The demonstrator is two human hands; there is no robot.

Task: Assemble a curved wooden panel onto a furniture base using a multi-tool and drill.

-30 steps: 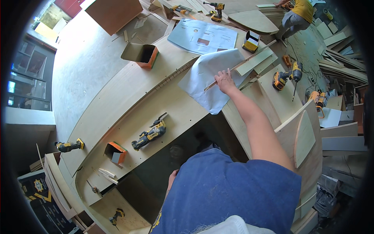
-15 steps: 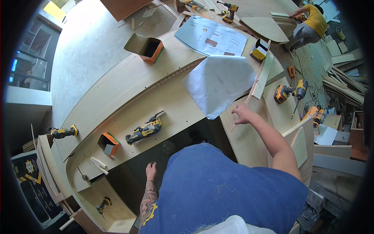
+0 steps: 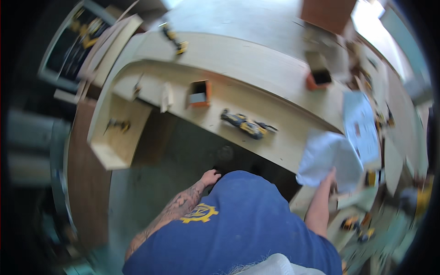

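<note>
My tattooed left arm reaches up from the lower edge, and my left hand is curled in front of my body, over the dark gap below the bench. What its fingers hold, if anything, is hidden. My right hand lies against the near part of a creased white paper sheet; its fingers are smeared by motion, so a grip cannot be made out. Left of the sheet, a yellow and black power tool rests on the pale wooden shelf. An open orange box stands beyond it.
A second open box and printed drawing sheets lie on the curved upper ledge. Another power tool rests at its left end. A small drill sits in the left compartment. More drills are at the right.
The view has swung to the right, and now is blurred. My right hand has gone from a thin wood strip to the white sheet. My left hand remains curled near my body.
</note>
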